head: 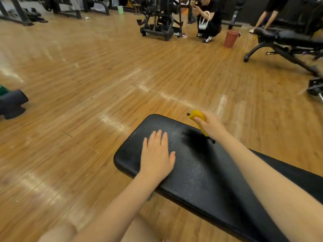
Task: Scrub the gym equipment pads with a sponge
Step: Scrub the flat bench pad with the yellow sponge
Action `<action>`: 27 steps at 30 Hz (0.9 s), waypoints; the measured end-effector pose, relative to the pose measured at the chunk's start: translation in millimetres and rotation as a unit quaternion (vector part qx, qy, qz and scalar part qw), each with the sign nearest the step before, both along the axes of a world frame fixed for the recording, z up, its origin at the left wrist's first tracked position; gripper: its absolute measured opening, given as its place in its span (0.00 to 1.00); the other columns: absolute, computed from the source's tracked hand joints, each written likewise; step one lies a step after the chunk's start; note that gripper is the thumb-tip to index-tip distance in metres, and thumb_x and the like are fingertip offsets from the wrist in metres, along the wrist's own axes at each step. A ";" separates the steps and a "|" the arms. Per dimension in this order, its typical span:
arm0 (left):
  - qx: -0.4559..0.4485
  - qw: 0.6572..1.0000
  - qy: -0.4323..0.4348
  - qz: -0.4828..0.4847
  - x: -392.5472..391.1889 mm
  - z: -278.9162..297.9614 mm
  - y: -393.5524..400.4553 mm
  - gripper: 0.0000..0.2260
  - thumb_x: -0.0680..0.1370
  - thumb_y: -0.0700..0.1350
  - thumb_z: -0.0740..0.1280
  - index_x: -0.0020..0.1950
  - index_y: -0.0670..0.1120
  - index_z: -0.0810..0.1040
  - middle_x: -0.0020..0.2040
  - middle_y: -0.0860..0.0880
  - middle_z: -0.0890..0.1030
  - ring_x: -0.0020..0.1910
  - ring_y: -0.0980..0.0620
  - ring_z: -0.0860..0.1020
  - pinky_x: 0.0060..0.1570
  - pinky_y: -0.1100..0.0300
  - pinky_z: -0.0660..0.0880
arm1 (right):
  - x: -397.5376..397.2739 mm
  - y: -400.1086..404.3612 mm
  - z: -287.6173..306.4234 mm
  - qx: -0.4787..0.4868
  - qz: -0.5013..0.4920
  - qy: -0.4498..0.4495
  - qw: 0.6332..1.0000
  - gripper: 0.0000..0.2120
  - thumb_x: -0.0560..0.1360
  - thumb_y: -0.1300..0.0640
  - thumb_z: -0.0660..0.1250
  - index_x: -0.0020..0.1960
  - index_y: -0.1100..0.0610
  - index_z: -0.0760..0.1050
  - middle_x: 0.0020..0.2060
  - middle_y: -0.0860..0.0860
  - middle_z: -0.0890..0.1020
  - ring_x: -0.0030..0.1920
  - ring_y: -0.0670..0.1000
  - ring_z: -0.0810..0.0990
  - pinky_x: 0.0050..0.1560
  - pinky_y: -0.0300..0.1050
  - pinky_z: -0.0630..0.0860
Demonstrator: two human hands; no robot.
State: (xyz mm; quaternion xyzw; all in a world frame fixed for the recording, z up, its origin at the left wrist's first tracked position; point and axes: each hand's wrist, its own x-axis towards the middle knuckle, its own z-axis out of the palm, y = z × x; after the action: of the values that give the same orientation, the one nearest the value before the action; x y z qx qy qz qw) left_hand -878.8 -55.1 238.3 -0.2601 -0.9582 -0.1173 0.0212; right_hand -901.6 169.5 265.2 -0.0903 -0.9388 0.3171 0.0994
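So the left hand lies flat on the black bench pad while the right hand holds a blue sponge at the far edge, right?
Not quite: the sponge is yellow, not blue, as the head view shows. The rest holds: the left hand lies flat on the black bench pad, and the right hand grips the sponge at the far edge.

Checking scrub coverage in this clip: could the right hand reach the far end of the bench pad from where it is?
Probably yes. The right hand, gripping the yellow sponge, is already near the far end of the bench pad. Nothing lies between; the left hand rests flat nearer the camera.
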 end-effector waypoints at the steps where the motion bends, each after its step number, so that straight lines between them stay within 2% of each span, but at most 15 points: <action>1: 0.006 0.999 -0.029 -0.035 9.4 -2.6 16.4 0.31 0.80 0.59 0.51 0.78 0.44 0.48 0.79 0.46 0.50 0.77 0.47 0.47 0.74 0.48 0.45 | -9.5 8.0 -5.2 0.010 -0.005 -0.048 0.999 0.12 0.78 0.56 0.62 0.59 0.59 0.75 0.48 0.50 0.76 0.49 0.49 0.72 0.46 0.39 0.63; 4: -0.024 0.997 -0.047 -0.049 18.7 -19.1 36.7 0.36 0.76 0.65 0.39 0.79 0.45 0.48 0.79 0.47 0.48 0.77 0.48 0.45 0.74 0.48 0.42 | -17.6 20.2 -27.2 0.034 0.001 -0.155 0.987 0.14 0.78 0.52 0.63 0.58 0.59 0.74 0.46 0.52 0.75 0.47 0.51 0.72 0.45 0.42 0.66; 7: -0.041 0.998 -0.041 -0.036 15.5 -24.8 35.5 0.33 0.79 0.64 0.45 0.79 0.46 0.47 0.79 0.48 0.47 0.77 0.49 0.44 0.74 0.49 0.41 | -10.1 24.4 -27.7 0.035 0.009 -0.168 0.985 0.13 0.77 0.52 0.64 0.56 0.59 0.74 0.47 0.54 0.76 0.47 0.52 0.73 0.44 0.42 0.67; 9: -0.032 0.998 -0.045 -0.035 15.8 -20.8 36.2 0.33 0.80 0.63 0.48 0.79 0.46 0.47 0.79 0.49 0.47 0.77 0.50 0.43 0.74 0.49 0.41 | 0.9 32.6 -18.8 0.030 0.009 -0.173 0.984 0.13 0.77 0.53 0.64 0.55 0.61 0.74 0.44 0.53 0.76 0.45 0.51 0.73 0.39 0.41 0.67; 11: -0.031 0.997 -0.059 -0.037 15.7 -17.3 36.6 0.33 0.80 0.63 0.48 0.79 0.46 0.47 0.79 0.49 0.47 0.77 0.51 0.43 0.74 0.49 0.41 | 24.8 51.7 -14.1 0.008 -0.004 -0.191 0.982 0.12 0.77 0.54 0.65 0.56 0.60 0.74 0.43 0.53 0.76 0.42 0.51 0.73 0.33 0.35 0.67; 14: -0.032 0.997 -0.058 -0.031 16.1 -16.6 36.5 0.33 0.80 0.64 0.48 0.79 0.47 0.47 0.79 0.50 0.46 0.77 0.51 0.43 0.74 0.49 0.40 | 69.8 88.8 -13.8 -0.012 -0.049 -0.223 0.973 0.10 0.76 0.53 0.65 0.56 0.55 0.75 0.47 0.54 0.79 0.46 0.52 0.76 0.42 0.41 0.70; 16: -0.031 0.998 -0.051 -0.030 16.5 -17.7 37.6 0.33 0.80 0.63 0.48 0.79 0.47 0.47 0.79 0.49 0.46 0.77 0.51 0.43 0.74 0.49 0.41 | 83.8 101.5 -12.1 -0.021 -0.068 -0.225 0.972 0.09 0.77 0.53 0.65 0.55 0.54 0.75 0.47 0.54 0.80 0.46 0.52 0.77 0.41 0.40 0.69; 20: -0.042 0.998 -0.047 -0.031 18.5 -16.5 39.2 0.32 0.80 0.63 0.48 0.79 0.46 0.48 0.79 0.49 0.47 0.77 0.50 0.44 0.74 0.49 0.42 | 71.8 89.9 -6.5 -0.023 -0.046 -0.240 0.969 0.05 0.78 0.54 0.62 0.49 0.56 0.73 0.37 0.50 0.75 0.39 0.50 0.73 0.29 0.31 0.66; 21: -0.042 0.998 -0.047 -0.029 18.8 -16.1 39.1 0.32 0.80 0.63 0.48 0.79 0.46 0.48 0.79 0.49 0.48 0.77 0.50 0.44 0.74 0.49 0.42 | 69.5 87.2 -6.6 -0.032 -0.043 -0.231 0.972 0.05 0.78 0.55 0.62 0.48 0.56 0.73 0.36 0.49 0.74 0.39 0.50 0.73 0.29 0.31 0.65; 23: -0.038 0.998 -0.048 -0.029 18.6 -16.7 38.0 0.32 0.80 0.63 0.49 0.79 0.46 0.49 0.79 0.49 0.49 0.77 0.51 0.45 0.74 0.49 0.43 | 75.8 87.5 -8.5 -0.054 -0.043 -0.212 0.975 0.06 0.78 0.56 0.63 0.53 0.57 0.74 0.41 0.51 0.76 0.43 0.50 0.73 0.34 0.32 0.66; 25: -0.032 0.998 -0.046 -0.031 18.0 -18.2 37.1 0.32 0.80 0.63 0.50 0.78 0.46 0.50 0.79 0.50 0.50 0.77 0.51 0.46 0.74 0.50 0.44 | 96.3 98.0 -8.8 -0.054 -0.059 -0.199 0.977 0.11 0.77 0.56 0.64 0.58 0.57 0.74 0.48 0.52 0.78 0.46 0.50 0.74 0.40 0.39 0.68; 27: -0.028 0.998 -0.046 -0.032 18.1 -19.2 37.5 0.32 0.80 0.63 0.50 0.78 0.46 0.51 0.79 0.50 0.50 0.77 0.51 0.46 0.74 0.50 0.44 | 127.9 119.8 -7.9 -0.052 -0.092 -0.193 0.976 0.12 0.76 0.56 0.65 0.59 0.56 0.75 0.50 0.53 0.78 0.49 0.51 0.75 0.45 0.41 0.67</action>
State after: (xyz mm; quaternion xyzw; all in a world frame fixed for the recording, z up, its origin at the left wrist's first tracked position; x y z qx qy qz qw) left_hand -860.7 -17.6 219.1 -0.2857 -0.9522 -0.1029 -0.0338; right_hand -773.7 289.2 257.3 -0.2404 -0.9102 0.3318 -0.0598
